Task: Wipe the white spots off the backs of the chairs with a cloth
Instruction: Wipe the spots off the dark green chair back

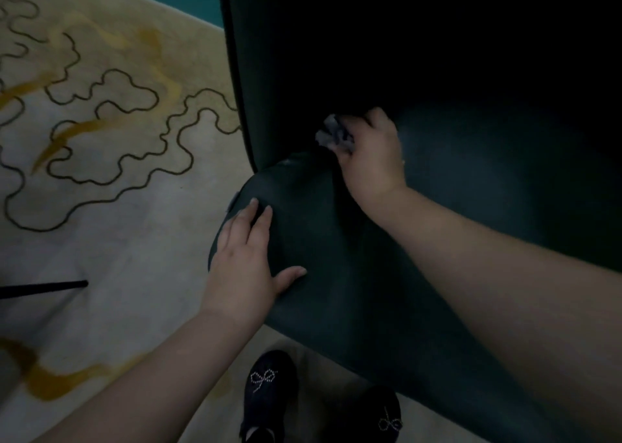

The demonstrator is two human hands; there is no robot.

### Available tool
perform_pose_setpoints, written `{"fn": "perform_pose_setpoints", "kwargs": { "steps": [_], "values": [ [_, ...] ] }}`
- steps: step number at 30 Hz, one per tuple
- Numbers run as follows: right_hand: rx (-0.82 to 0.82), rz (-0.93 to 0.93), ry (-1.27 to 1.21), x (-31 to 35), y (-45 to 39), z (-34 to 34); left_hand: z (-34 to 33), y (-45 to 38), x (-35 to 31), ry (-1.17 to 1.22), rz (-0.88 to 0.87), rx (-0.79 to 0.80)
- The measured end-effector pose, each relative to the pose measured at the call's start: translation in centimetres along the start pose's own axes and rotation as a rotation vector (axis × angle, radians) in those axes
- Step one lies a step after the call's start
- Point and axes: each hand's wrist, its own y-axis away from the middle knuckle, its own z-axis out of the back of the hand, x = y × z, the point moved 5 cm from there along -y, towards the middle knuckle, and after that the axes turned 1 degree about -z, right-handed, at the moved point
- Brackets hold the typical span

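Mid-wipe: right hand (368, 154) clamps the cloth (336, 134) on the dark chair (336, 308) back, left hand (245, 257) at 7 o'clock lies flat w/ fingers apart, faint specks at 10 o'clock still to do.

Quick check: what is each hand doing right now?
Left hand: open, fingers flat on the dark green chair.
Right hand: grips a grey cloth against the chair.
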Motion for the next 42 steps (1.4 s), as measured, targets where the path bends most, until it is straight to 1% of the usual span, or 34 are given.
{"fn": "perform_pose_setpoints", "kwargs": {
  "steps": [4, 6, 7, 10, 12, 13, 14, 16, 17, 18, 19, 20, 21, 23, 24, 25, 26, 27, 28, 29, 31, 32, 34, 36, 37, 39, 40, 41, 42],
  "values": [
    [0.099, 0.09, 0.127, 3.6, 0.6, -3.4, -0.1, 0.4, 0.1, 0.02, -0.003, -0.005],
    [0.125, 0.115, 0.092, 4.2, 1.9, -3.6, -0.1, 0.5, 0.2, 0.021, -0.004, 0.004],
    [0.154, 0.158, 0.058, 4.5, 2.7, -3.5, -0.1, 0.5, 0.2, 0.02, -0.007, 0.01],
    [0.277, 0.373, -0.004, 6.7, 6.2, -3.5, -0.1, 0.6, 0.3, 0.028, -0.009, 0.031],
    [0.343, 0.405, -0.014, 6.7, 6.8, -3.4, -0.1, 0.7, 0.3, 0.035, -0.012, 0.034],
    [0.314, 0.427, 0.017, 6.1, 6.2, -3.3, -0.1, 0.7, 0.4, 0.031, -0.013, 0.032],
    [0.266, 0.391, 0.031, 5.2, 5.2, -3.0, -0.1, 0.8, 0.4, 0.024, -0.015, 0.033],
    [0.141, 0.233, 0.076, 2.8, 2.8, -2.4, -0.1, 0.9, 0.5, 0.027, -0.015, 0.033],
    [0.079, 0.185, 0.094, 2.2, 2.0, -2.4, -0.1, 0.8, 0.5, 0.029, -0.015, 0.027],
    [0.051, 0.155, 0.117, 2.4, 1.8, -2.4, -0.1, 0.8, 0.5, 0.028, -0.017, 0.02],
    [0.073, 0.152, 0.126, 2.9, 1.9, -2.7, -0.1, 0.7, 0.5, 0.02, -0.02, 0.016],
    [0.112, 0.18, 0.12, 3.6, 2.4, -2.8, -0.2, 0.8, 0.4, 0.01, -0.022, 0.017],
    [0.137, 0.258, 0.09, 4.1, 3.2, -2.7, -0.2, 0.9, 0.4, 0.002, -0.022, 0.019],
    [0.211, 0.478, 0.093, 4.0, 4.0, -2.2, -0.3, 1.2, 0.1, -0.012, -0.024, 0.019],
    [0.244, 0.544, 0.137, 3.3, 3.7, -1.6, -0.4, 1.3, -0.1, -0.022, -0.032, 0.02],
    [0.233, 0.487, 0.119, 2.3, 2.7, -0.7, -0.5, 1.3, -0.4, -0.034, -0.044, 0.021],
    [0.174, 0.366, 0.085, 0.6, 1.5, 0.7, -0.6, 1.3, -0.7, -0.042, -0.055, 0.022],
    [0.069, 0.243, 0.037, -1.7, 0.5, 2.2, -0.7, 1.2, -1.1, -0.045, -0.064, 0.024],
    [-0.054, 0.079, 0.037, -4.3, -0.2, 4.0, -0.8, 1.1, -1.5, -0.044, -0.07, 0.024],
    [-0.137, 0.008, 0.111, -6.3, -0.2, 5.5, -0.9, 1.0, -1.9, -0.043, -0.074, 0.026],
    [-0.203, -0.062, 0.143, -7.9, 1.2, 6.7, -1.3, 0.8, -2.6, -0.048, -0.077, 0.031],
    [-0.202, -0.069, 0.122, -8.1, 2.6, 6.7, -1.4, 0.7, -3.0, -0.051, -0.076, 0.033],
    [-0.083, -0.023, 0.022, -6.2, 6.5, 5.1, -1.7, 0.5, -3.9, -0.061, -0.078, 0.037],
    [0.072, 0.146, -0.028, -3.2, 10.5, 3.8, -2.0, 0.3, -4.7, -0.056, -0.087, 0.027],
    [0.125, 0.237, -0.028, -2.2, 12.1, 3.4, -2.1, 0.2, -5.0, -0.042, -0.093, 0.018],
    [0.172, 0.351, -0.027, -2.3, 13.4, 3.8, -2.3, 0.0, -6.0, -0.019, -0.121, 0.003],
    [0.164, 0.354, -0.012, -3.3, 12.8, 4.4, -2.4, -0.1, -6.5, -0.016, -0.135, -0.001],
    [0.132, 0.297, -0.009, -4.8, 11.6, 5.0, -2.5, -0.2, -7.0, -0.017, -0.149, -0.002],
    [0.056, 0.188, 0.005, -6.7, 10.2, 6.0, -2.7, -0.3, -7.5, -0.017, -0.163, -0.002]
  ]
}}
